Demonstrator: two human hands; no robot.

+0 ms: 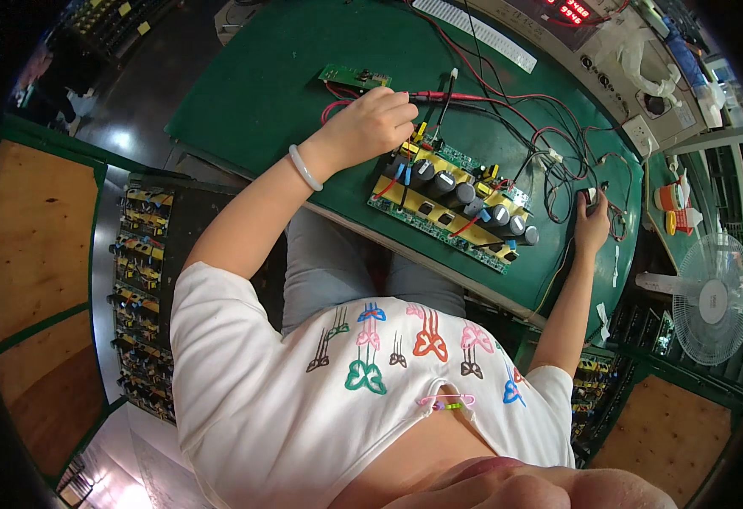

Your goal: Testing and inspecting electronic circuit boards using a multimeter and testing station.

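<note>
Left hand: fingers curled together at the upper-left end of the circuit board; can't tell if it's pinching the red probe beside its fingertips. Board lies on the bench, right of and below that hand. Small green board just beyond it. Right hand wraps a small dark object, cables to its left.

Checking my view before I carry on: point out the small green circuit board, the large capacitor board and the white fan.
Small green circuit board (348,77): head view, its green face.
Large capacitor board (436,212): head view, yellow strip below capacitors.
White fan (712,301): head view, grille hub.
</note>
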